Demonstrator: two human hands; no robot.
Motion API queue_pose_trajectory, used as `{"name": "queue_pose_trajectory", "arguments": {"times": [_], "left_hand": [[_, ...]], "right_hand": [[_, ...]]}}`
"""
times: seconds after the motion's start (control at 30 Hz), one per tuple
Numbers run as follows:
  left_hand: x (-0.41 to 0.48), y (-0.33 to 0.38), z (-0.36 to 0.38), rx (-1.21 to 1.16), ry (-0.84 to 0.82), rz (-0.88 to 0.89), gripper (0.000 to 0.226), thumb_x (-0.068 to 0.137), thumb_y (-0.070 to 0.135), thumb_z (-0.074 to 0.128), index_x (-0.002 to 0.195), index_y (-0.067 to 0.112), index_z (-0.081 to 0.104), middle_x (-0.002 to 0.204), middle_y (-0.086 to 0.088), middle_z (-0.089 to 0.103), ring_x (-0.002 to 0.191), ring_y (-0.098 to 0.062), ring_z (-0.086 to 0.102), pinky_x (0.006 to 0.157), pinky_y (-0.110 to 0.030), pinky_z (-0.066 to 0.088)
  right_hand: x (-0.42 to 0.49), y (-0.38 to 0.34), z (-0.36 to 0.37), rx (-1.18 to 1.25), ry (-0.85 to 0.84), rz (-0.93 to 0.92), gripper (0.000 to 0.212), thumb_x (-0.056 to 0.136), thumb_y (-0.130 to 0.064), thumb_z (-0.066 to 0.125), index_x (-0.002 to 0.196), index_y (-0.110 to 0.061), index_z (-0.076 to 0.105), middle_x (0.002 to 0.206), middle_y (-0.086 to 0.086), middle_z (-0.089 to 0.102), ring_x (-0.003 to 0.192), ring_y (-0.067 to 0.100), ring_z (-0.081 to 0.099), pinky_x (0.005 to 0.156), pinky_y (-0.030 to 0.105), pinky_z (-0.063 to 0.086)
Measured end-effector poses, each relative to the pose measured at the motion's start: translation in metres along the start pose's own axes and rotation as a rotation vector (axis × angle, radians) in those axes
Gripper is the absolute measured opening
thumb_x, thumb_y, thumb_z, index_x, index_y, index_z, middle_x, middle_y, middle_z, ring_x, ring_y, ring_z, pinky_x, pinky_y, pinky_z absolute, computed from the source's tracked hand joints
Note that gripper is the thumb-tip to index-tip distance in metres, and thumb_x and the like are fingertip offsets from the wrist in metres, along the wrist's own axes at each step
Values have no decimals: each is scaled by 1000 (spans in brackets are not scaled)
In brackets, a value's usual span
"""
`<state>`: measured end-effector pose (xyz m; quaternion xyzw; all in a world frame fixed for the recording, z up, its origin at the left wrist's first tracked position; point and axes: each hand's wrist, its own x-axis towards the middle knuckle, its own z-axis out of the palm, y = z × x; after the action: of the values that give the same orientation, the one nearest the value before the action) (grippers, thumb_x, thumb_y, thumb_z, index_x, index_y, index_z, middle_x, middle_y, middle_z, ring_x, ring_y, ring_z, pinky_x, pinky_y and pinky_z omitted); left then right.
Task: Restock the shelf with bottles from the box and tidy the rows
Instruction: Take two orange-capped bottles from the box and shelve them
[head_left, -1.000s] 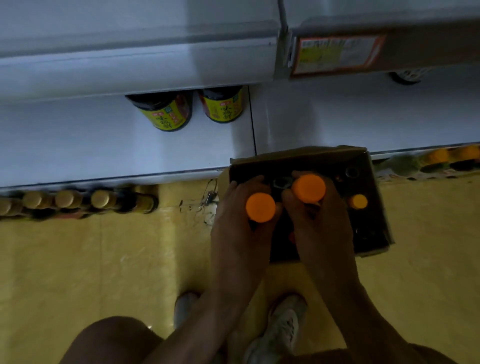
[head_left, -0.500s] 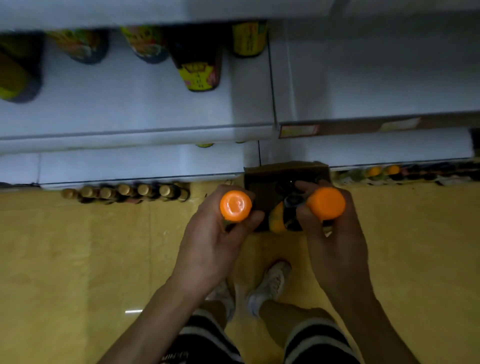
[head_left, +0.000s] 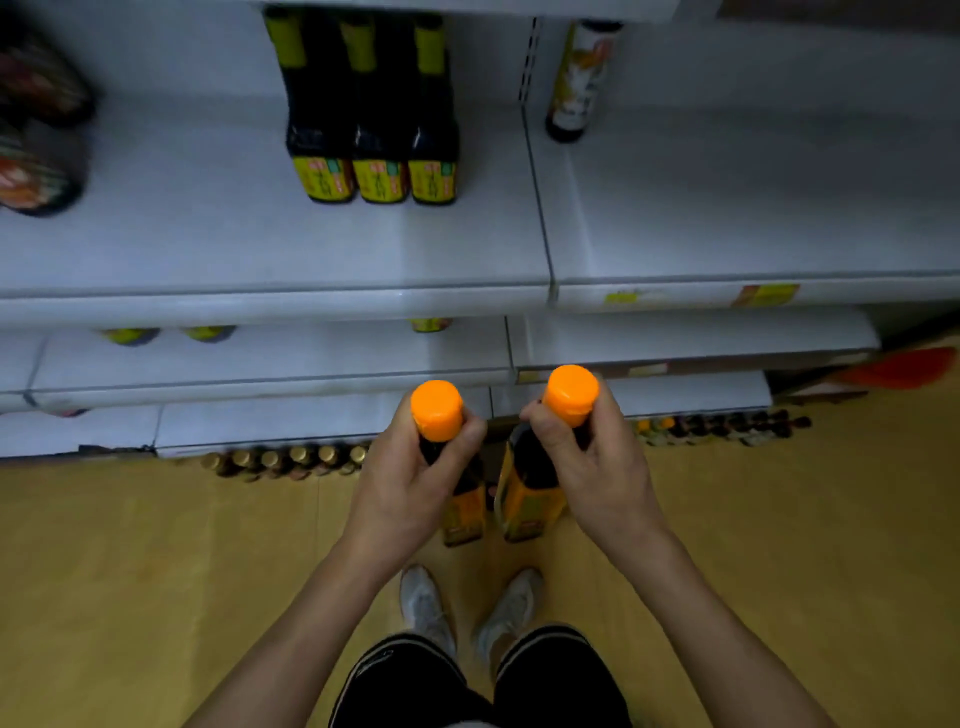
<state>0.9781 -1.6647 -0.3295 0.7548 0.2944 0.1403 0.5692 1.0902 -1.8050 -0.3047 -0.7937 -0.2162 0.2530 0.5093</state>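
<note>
Left hand (head_left: 410, 483) clasps left bottle (head_left: 465, 512), right hand (head_left: 597, 467) right bottle (head_left: 527, 499), each by the neck, bodies hanging close below the grips; risk: neck-only holds slip, or bodies clash.

Centre of the frame: two dark bottles with orange caps and orange labels, upright, side by side and just apart. The left bottle (head_left: 464, 512) is held by its neck in the left grip (head_left: 408, 491), the right bottle (head_left: 534, 491) in the right grip (head_left: 600, 475). Upper centre: three yellow-labelled bottles (head_left: 379, 130) stand touching in a row on the white shelf (head_left: 208, 249).
</note>
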Motion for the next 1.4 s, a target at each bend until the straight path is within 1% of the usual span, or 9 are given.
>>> {"name": "queue_pose_trajectory", "arguments": {"times": [0.17,0.3,0.53,0.63,0.77,0.93,1.07,1.27,1.4], "left_hand": [[-12,32,-27,-70,28,30,64,83,72,54,98,10,60,91,-16,66,86,-33,64,79,-60,52],[-14,52,-36,-62,50,72,53,84,68,53,98,17,55,86,-3,68,82,-21,67,79,-53,54],[-9,84,-38,-53,194,115,51,86,67,53,96,17,52,80,-13,63,75,-28,63,73,-55,50],[-8,104,-39,-40,257,119,45,88,62,55,94,17,51,77,-11,63,74,-27,64,73,-54,51],[-12,124,-48,-43,387,109,31,93,48,61,93,17,53,75,-4,66,75,-20,67,73,-48,54],[-27,137,-68,-48,576,112,23,97,33,62,97,12,53,76,-4,69,73,-14,68,74,-40,53],[-46,138,-88,-40,685,105,18,99,30,62,97,14,54,76,-3,70,74,-18,68,75,-44,55],[-68,127,-119,-122,813,81,18,98,24,62,94,10,52,72,-9,69,71,-23,69,75,-48,56],[-82,113,-147,-148,839,64,19,98,24,63,94,8,54,73,-8,69,72,-22,69,75,-45,56]], "right_hand": [[-9,-36,-3,-77,69,-119,77,80,-88,40,103,-17,57,93,9,65,86,18,63,74,32,49],[-10,-53,-5,-30,29,-165,55,87,-72,44,100,-21,57,91,-17,70,89,1,66,76,13,47],[7,-80,-5,40,-123,-258,42,98,-57,52,96,-16,60,88,-9,70,87,5,67,77,16,49],[21,-101,-5,71,-211,-317,38,97,-49,53,95,-13,59,87,0,69,84,12,68,79,31,54],[38,-128,-3,82,-307,-406,48,91,-64,53,93,-16,58,85,0,69,84,20,69,82,52,54],[48,-154,10,76,-393,-516,49,90,-64,51,89,-16,59,82,-1,69,83,16,68,82,46,53],[46,-166,33,113,-481,-535,41,99,-54,54,91,-14,58,82,-1,69,82,14,68,79,37,53],[31,-179,77,112,-622,-549,45,92,-60,52,91,-16,60,83,-4,69,84,12,67,76,20,49],[17,-192,111,103,-671,-569,52,89,-66,51,91,-14,60,84,-2,69,84,14,68,77,22,52]]}}
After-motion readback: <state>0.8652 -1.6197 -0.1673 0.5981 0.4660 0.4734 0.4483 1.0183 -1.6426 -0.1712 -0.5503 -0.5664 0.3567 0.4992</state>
